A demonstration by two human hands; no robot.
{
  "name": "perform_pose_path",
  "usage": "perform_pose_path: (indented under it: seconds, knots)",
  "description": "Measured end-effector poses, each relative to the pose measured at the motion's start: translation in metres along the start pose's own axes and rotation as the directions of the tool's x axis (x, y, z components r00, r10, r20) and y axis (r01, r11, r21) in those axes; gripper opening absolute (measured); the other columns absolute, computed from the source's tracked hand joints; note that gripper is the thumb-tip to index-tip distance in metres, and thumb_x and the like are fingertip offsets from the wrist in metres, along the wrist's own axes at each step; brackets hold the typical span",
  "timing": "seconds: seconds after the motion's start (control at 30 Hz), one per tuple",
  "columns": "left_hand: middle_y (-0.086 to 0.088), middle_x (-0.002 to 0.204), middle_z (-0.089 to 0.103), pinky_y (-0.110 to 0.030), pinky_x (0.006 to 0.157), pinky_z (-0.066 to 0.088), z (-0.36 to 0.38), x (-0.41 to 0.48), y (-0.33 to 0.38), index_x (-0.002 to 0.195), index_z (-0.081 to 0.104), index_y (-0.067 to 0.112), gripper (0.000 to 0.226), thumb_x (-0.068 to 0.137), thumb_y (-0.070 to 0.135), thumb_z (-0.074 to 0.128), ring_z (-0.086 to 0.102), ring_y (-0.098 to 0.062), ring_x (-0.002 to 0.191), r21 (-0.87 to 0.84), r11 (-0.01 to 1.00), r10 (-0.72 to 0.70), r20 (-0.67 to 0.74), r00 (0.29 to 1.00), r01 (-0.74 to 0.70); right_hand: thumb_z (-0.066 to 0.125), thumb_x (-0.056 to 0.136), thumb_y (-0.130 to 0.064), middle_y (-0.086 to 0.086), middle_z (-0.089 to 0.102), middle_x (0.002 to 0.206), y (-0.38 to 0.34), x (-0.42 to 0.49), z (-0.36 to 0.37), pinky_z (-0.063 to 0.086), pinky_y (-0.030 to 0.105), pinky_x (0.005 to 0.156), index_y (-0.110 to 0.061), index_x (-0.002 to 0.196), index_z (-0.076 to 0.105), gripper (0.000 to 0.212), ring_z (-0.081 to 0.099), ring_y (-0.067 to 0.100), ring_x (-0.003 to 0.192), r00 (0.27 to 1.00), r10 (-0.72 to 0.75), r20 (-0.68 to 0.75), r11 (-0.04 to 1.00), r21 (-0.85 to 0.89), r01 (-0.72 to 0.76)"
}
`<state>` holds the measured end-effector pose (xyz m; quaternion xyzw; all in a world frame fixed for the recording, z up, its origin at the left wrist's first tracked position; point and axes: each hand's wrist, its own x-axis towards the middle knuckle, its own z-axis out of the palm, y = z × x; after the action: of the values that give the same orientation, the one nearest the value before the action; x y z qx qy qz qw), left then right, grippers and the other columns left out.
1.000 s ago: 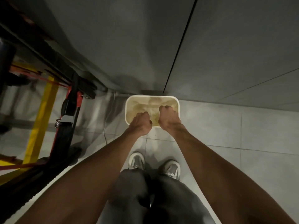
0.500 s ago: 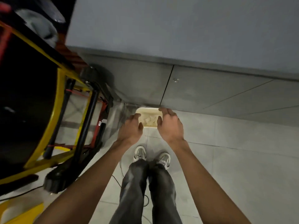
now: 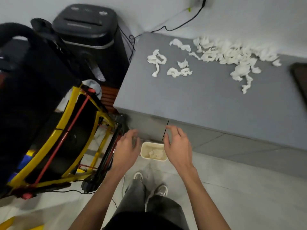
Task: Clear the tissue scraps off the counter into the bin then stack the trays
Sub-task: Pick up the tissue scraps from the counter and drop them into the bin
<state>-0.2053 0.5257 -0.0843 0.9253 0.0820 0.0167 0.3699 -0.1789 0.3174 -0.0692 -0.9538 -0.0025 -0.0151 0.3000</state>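
Floor tiles hold the bin (image 3: pixel 154 159) between left hand (image 3: pixel 127 151) and right hand (image 3: pixel 179 147).

This looks like an office back room or utility corner. A black paper shredder (image 3: pixel 86 29) stands against a plain white wall (image 3: pixel 149 12), and a black cable (image 3: pixel 176 27) runs up that wall. Just beside the shredder, a grey worktop (image 3: pixel 191 103) tops flat-fronted cabinet doors (image 3: pixel 232 138). The floor (image 3: pixel 249 188) is pale tile, and a yellow-framed piece of equipment (image 3: pixel 66 130) stands at the left.
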Motion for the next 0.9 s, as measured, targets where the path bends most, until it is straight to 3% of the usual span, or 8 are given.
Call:
perform_pose_path:
  seconds: [0.1,0.3,0.47,0.6,0.73,0.9]
  knots:
    - [0.006,0.112,0.072,-0.037,0.086,0.059,-0.013,0.013,0.010,0.122,0.065,0.021,0.022,0.100,0.022,0.062,0.068,-0.010,0.101,-0.021,1.000,0.001,-0.018,1.000,-0.001,0.058,0.102,-0.030,-0.003,0.066,0.127,-0.003,0.019,-0.016,0.055,0.040,0.093,-0.026,0.132,0.061,0.030,0.062,0.025,0.115,0.999,-0.005,-0.041,1.000,0.010,0.005]
    - [0.008,0.113,0.072,-0.018,0.089,0.052,-0.029,0.075,0.015,0.119,0.069,0.020,0.021,0.099,0.015,0.064,0.068,-0.005,0.103,-0.061,0.997,0.040,-0.012,0.999,-0.041,0.061,0.101,-0.025,-0.003,0.067,0.130,-0.013,0.074,-0.018,0.054,0.037,0.094,-0.025,0.130,0.063,0.029,0.065,0.024,0.115,0.999,-0.006,-0.035,0.999,0.037,0.007]
    - [0.011,0.114,0.072,-0.022,0.093,0.055,-0.039,0.141,0.018,0.123,0.068,0.022,0.022,0.102,0.020,0.062,0.066,-0.001,0.104,-0.094,0.994,0.060,0.029,0.998,-0.057,0.063,0.100,-0.020,0.001,0.066,0.132,-0.030,0.141,0.005,0.056,0.037,0.092,-0.022,0.131,0.064,0.031,0.069,0.028,0.109,0.999,0.020,0.045,0.999,-0.026,-0.019]
    - [0.014,0.111,0.073,-0.025,0.093,0.055,-0.048,0.190,0.016,0.118,0.069,0.025,0.019,0.100,0.022,0.062,0.067,-0.001,0.103,-0.086,0.993,0.090,0.066,0.994,-0.084,0.060,0.100,-0.014,0.006,0.063,0.135,-0.047,0.203,0.026,0.057,0.045,0.092,-0.019,0.134,0.061,0.034,0.069,0.036,0.109,0.993,0.041,0.111,0.997,-0.067,-0.034]
    - [0.015,0.110,0.073,-0.025,0.096,0.055,-0.057,0.231,0.012,0.119,0.070,0.024,0.020,0.101,0.020,0.062,0.066,0.002,0.104,-0.124,0.988,0.109,0.139,0.984,-0.092,0.054,0.101,-0.011,0.010,0.052,0.143,-0.058,0.272,0.047,0.055,0.049,0.095,-0.019,0.140,0.053,0.040,0.064,0.043,0.114,0.984,0.057,0.170,0.992,-0.117,-0.038]
    - [0.016,0.109,0.073,-0.026,0.097,0.056,-0.066,0.259,0.007,0.119,0.070,0.025,0.020,0.101,0.020,0.062,0.066,0.004,0.104,-0.141,0.986,0.115,0.180,0.977,-0.090,0.045,0.096,0.002,0.010,0.038,0.150,-0.061,0.333,0.069,0.049,0.047,0.102,-0.020,0.143,0.049,0.052,0.049,0.039,0.128,0.946,0.108,0.307,0.980,-0.192,-0.050]
